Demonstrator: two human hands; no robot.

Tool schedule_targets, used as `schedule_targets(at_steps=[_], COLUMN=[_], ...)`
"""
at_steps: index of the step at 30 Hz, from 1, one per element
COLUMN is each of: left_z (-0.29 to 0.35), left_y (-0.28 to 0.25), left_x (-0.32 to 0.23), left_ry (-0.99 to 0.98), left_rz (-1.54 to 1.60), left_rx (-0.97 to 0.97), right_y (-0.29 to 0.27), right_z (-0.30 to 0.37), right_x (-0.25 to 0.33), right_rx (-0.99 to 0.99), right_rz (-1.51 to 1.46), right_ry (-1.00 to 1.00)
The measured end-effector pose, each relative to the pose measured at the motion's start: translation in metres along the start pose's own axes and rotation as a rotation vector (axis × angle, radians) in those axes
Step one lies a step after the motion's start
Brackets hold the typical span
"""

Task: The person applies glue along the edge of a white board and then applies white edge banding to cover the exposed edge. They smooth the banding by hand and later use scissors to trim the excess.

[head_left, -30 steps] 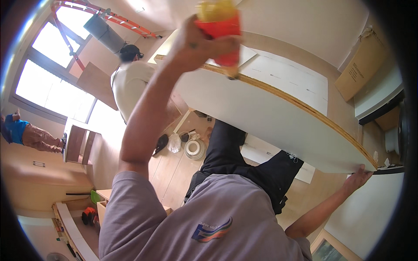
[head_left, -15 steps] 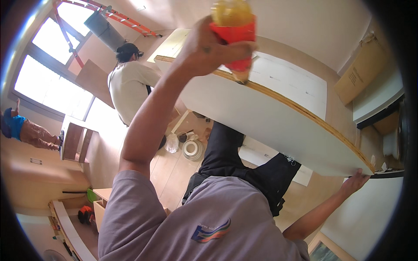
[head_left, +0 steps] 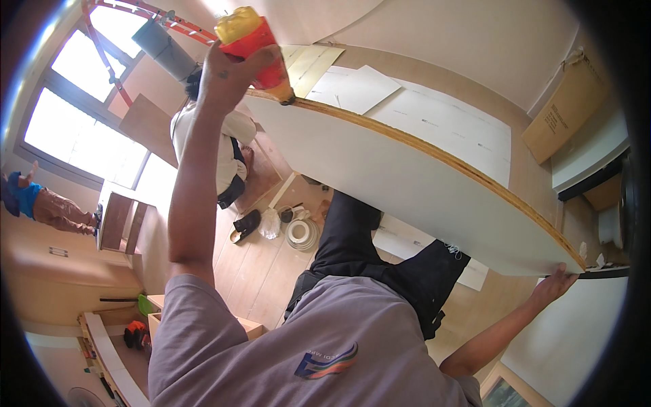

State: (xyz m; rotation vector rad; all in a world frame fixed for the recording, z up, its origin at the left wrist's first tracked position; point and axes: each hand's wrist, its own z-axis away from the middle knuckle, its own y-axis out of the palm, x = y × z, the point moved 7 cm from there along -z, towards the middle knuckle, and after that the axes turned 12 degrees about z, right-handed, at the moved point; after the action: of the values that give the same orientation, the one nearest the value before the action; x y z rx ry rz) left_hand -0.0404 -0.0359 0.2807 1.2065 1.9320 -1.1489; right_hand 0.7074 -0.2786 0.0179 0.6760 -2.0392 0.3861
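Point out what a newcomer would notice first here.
First, the red-and-yellow bottle near the top, gripped in the left hand, its tip at the edge of a long white panel. Then the panel itself, sweeping from upper centre to the right hand. Upper left, an orange ladder by bright windows.

Upper left: bottle partly covered by left hand; co-worker's head mostly behind forearm; ladder cut by top edge. Centre: wearer's feet hidden behind white panel. Lower left: round object cut off, kind unclear.
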Motion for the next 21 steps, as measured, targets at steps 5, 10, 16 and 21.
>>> schedule_targets(at_steps=[5, 10, 16, 21], left_z=[0.023, 0.028, -0.002, -0.007], left_y=[0.097, 0.128, 0.041, -0.019], left_x=[-0.042, -0.071, -0.018, 0.011], left_ry=[0.029, 0.13, 0.075, 0.017], left_rz=[0.27, 0.172, 0.071, 0.107], left_rx=[0.222, 0.294, 0.159, 0.015], right_y=[-0.002, -0.009, -0.003, -0.001], right_z=[-0.003, -0.003, 0.003, 0.001], right_x=[0.002, -0.014, 0.006, 0.001], right_rx=[-0.011, 0.0, -0.005, 0.021], right_rz=[-0.011, 0.009, -0.002, -0.033], right_ry=[-0.015, -0.029, -0.019, -0.019])
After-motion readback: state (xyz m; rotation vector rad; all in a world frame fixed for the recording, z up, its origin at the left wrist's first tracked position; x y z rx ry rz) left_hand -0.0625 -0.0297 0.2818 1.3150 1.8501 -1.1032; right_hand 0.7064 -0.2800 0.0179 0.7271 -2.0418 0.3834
